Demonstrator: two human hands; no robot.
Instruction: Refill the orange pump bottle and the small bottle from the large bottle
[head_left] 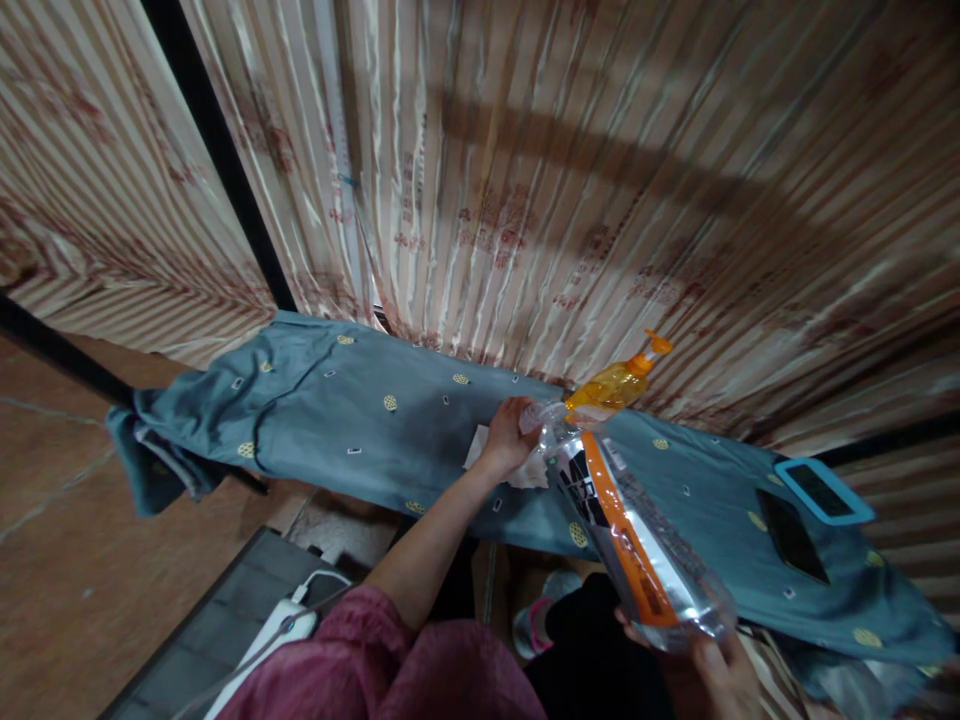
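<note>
Slantwise, the pack (634,540) crosses the near edge of the cloth (424,435).

One view, worn on my head: looks forward and down over my maroon sleeve (367,635), left hand (511,437) near mid-frame. Close in, yet wide: the cloth-covered table (416,440) slants across, left end to right end; beyond its far edge, striped sheeting (525,180) fills the top.
</note>
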